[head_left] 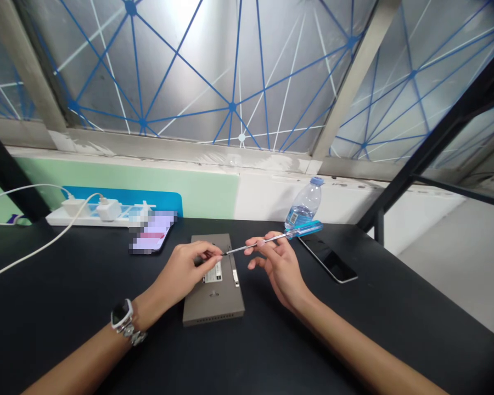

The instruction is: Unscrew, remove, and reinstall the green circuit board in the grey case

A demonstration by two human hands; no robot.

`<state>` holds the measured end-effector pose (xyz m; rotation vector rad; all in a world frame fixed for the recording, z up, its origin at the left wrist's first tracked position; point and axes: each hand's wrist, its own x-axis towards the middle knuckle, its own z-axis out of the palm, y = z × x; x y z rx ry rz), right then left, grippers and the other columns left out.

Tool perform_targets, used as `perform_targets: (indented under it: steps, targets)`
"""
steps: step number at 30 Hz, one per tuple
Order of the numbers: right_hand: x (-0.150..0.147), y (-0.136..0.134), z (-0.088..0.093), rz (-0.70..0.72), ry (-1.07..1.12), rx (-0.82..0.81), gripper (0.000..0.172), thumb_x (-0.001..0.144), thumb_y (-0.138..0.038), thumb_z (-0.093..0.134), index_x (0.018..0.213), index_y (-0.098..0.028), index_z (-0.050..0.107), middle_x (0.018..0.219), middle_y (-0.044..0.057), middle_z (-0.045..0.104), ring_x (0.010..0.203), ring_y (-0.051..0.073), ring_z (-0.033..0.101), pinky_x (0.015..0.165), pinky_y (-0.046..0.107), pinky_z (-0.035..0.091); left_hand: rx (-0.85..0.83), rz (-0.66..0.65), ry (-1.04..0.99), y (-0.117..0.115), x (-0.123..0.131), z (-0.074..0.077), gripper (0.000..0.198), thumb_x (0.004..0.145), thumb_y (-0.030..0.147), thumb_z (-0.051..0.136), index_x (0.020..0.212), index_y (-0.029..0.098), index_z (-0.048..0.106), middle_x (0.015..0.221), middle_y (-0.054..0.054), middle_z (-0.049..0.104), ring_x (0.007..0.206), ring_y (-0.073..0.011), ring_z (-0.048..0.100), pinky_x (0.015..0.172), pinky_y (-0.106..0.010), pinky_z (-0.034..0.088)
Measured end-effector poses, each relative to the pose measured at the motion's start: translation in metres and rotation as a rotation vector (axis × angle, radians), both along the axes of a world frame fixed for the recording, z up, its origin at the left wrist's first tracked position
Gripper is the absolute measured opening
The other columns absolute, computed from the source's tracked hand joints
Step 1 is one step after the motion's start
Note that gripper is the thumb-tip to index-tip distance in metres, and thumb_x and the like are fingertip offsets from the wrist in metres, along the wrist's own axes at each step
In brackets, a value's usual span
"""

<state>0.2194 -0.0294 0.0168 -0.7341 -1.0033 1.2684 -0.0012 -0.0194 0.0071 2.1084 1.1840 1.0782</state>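
Observation:
A flat grey metal box [214,299] with a white label lies on the black table [66,296]. My right hand [278,263] holds a screwdriver with a blue handle [280,237] by its metal shaft, a little above the box. The shaft runs down to the left. My left hand [187,269], with a watch on its wrist, pinches its fingertips at the screwdriver's tip over the box's label. Whether something small sits between those fingertips is not visible.
A dark phone [328,259] lies right of my right hand, with a plastic water bottle [303,204] behind it. Another phone [153,232] lies at the back left, in front of a white power strip [94,213] with chargers and white cables. The table's right edge drops to the floor.

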Motion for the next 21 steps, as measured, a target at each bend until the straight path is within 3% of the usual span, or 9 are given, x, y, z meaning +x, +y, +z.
perform_targets:
  steps: [5, 9, 13, 17, 21]
  targets:
    - [-0.001, 0.000, 0.001, 0.027, 0.121, -0.149, 0.031, 0.080, -0.019, 0.073, 0.092, -0.023, 0.045, 0.092, 0.007, 0.075, 0.079, 0.020, 0.070, 0.057, 0.027, 0.053, -0.026, 0.049, -0.115, -0.005, 0.007, 0.003, 0.015, 0.090, 0.032, 0.062, 0.089, 0.022, 0.073, 0.088, -0.002, 0.076, 0.080, -0.0176, 0.069, 0.075, -0.031, 0.052]
    - [0.001, 0.000, -0.001, 0.010, 0.182, -0.254, 0.032, 0.075, -0.016, 0.075, 0.089, -0.021, 0.046, 0.092, 0.007, 0.075, 0.077, 0.018, 0.070, 0.059, 0.026, 0.053, 0.109, 0.091, -0.067, -0.002, -0.002, 0.014, 0.018, 0.092, 0.034, 0.060, 0.089, 0.021, 0.071, 0.091, -0.003, 0.076, 0.082, -0.0174, 0.069, 0.075, -0.030, 0.052]
    - [0.002, 0.000, -0.004, -0.009, 0.153, -0.236, 0.033, 0.074, -0.017, 0.074, 0.089, -0.022, 0.045, 0.088, 0.007, 0.074, 0.076, 0.020, 0.070, 0.059, 0.028, 0.052, 0.256, 0.094, 0.230, 0.015, -0.040, 0.027, 0.017, 0.090, 0.033, 0.059, 0.091, 0.021, 0.071, 0.089, -0.004, 0.075, 0.081, -0.0191, 0.068, 0.076, -0.032, 0.050]
    - [0.001, -0.002, -0.003, 0.003, 0.121, -0.221, 0.032, 0.075, -0.017, 0.072, 0.089, -0.022, 0.044, 0.087, 0.007, 0.074, 0.075, 0.020, 0.070, 0.057, 0.028, 0.052, 0.125, 0.093, 0.545, 0.029, -0.078, 0.026, 0.021, 0.089, 0.029, 0.051, 0.083, 0.022, 0.070, 0.083, -0.004, 0.074, 0.077, -0.0212, 0.067, 0.073, -0.033, 0.047]
    - [-0.002, -0.003, -0.004, 0.019, 0.092, -0.204, 0.030, 0.076, -0.017, 0.071, 0.089, -0.022, 0.044, 0.086, 0.007, 0.074, 0.072, 0.020, 0.069, 0.055, 0.027, 0.051, 0.044, 0.133, 0.715, 0.032, -0.088, 0.016, 0.023, 0.086, 0.023, 0.046, 0.075, 0.021, 0.067, 0.080, -0.007, 0.070, 0.075, -0.0226, 0.064, 0.070, -0.033, 0.045]
